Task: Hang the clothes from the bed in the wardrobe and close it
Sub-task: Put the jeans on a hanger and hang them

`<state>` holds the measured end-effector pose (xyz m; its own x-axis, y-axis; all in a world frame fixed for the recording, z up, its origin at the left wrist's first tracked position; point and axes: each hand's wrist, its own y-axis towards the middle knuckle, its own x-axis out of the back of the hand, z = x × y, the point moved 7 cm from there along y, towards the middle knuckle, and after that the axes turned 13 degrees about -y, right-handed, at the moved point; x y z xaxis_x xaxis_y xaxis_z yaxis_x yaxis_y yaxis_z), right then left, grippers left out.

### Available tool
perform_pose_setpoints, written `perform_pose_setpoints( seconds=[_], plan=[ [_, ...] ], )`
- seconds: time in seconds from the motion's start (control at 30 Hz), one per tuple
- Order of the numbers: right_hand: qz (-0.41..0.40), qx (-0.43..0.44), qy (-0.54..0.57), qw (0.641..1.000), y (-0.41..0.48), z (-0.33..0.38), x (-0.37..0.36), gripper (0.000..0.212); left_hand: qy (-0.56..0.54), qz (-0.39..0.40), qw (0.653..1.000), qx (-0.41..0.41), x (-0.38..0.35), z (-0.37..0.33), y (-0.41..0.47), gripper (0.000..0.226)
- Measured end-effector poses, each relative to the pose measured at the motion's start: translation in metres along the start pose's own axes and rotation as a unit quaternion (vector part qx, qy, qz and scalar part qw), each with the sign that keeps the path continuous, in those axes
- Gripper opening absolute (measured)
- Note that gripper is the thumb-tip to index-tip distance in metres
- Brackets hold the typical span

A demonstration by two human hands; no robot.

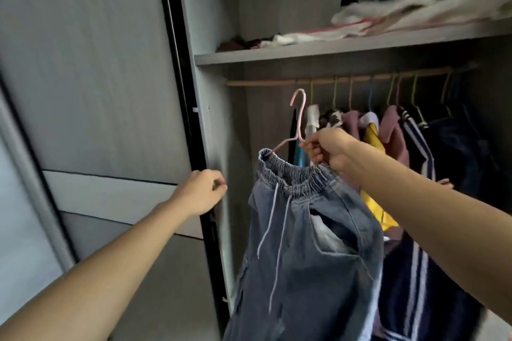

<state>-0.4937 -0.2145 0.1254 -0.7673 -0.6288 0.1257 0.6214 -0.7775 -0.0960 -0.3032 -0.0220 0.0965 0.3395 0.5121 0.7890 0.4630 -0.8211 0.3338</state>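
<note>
Blue denim trousers (307,243) with an elastic waist and white drawstring hang from a pink hanger (297,119). My right hand (329,149) grips the hanger's shoulder together with the waistband, holding it up inside the open wardrobe. The hanger's hook is below the wooden rail (266,82) and apart from it. My left hand (202,191) is near the edge of the sliding door (91,91), fingers loosely curled and holding nothing.
Several garments on coloured hangers (393,135) fill the rail to the right of the trousers. The rail's left end is bare. A shelf (304,50) above carries folded white and dark clothes. The wardrobe's side panel (210,124) stands close on the left.
</note>
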Motion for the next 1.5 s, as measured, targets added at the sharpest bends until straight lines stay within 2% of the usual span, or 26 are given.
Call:
perform_pose_setpoints(
  seconds=[0.17, 0.3, 0.43, 0.53, 0.7, 0.83, 1.03, 1.1, 1.23, 1.37, 1.5],
  plan=[
    [0.033, -0.003, 0.068, 0.997, 0.091, 0.027, -0.042, 0.035, 0.056, -0.015, 0.998, -0.035, 0.006, 0.016, 0.074, 0.018],
    [0.044, -0.005, 0.083, 0.996, 0.154, 0.056, -0.073, 0.038, 0.091, -0.086, 0.991, -0.044, 0.033, 0.035, 0.114, 0.016],
    [0.032, 0.005, 0.092, 0.995, 0.216, 0.084, -0.104, 0.034, 0.183, -0.131, 0.97, -0.089, 0.057, 0.044, 0.143, 0.023],
    [0.009, 0.016, 0.093, 0.996, 0.263, 0.103, -0.119, 0.031, 0.212, -0.166, 0.952, -0.143, 0.07, 0.05, 0.16, 0.024],
    [-0.056, 0.058, 0.087, 0.993, 0.319, 0.13, -0.134, 0.025, 0.187, -0.238, 0.915, -0.266, 0.089, 0.065, 0.175, 0.03],
    [-0.112, 0.059, 0.071, 0.989, 0.362, 0.129, -0.145, 0.031, 0.145, -0.244, 0.881, -0.379, 0.092, 0.07, 0.179, 0.029],
    [-0.14, 0.026, 0.049, 0.989, 0.399, 0.092, -0.178, 0.021, 0.068, -0.262, 0.847, -0.457, 0.092, 0.079, 0.181, 0.027],
    [-0.123, 0.026, 0.042, 0.991, 0.399, 0.088, -0.188, 0.023, 0.065, -0.264, 0.842, -0.466, 0.091, 0.08, 0.182, 0.026],
    [-0.094, 0.029, -0.061, 0.993, 0.388, 0.085, -0.179, 0.019, 0.06, -0.257, 0.845, -0.465, 0.09, 0.083, 0.183, 0.026],
    [-0.149, 0.031, -0.107, 0.983, 0.359, 0.081, -0.141, 0.01, 0.062, -0.235, 0.856, -0.455, 0.088, 0.081, 0.182, 0.027],
    [-0.184, 0.032, -0.16, 0.969, 0.313, 0.075, -0.096, 0.022, 0.082, -0.229, 0.888, -0.39, 0.086, 0.073, 0.179, 0.028]
  ],
)
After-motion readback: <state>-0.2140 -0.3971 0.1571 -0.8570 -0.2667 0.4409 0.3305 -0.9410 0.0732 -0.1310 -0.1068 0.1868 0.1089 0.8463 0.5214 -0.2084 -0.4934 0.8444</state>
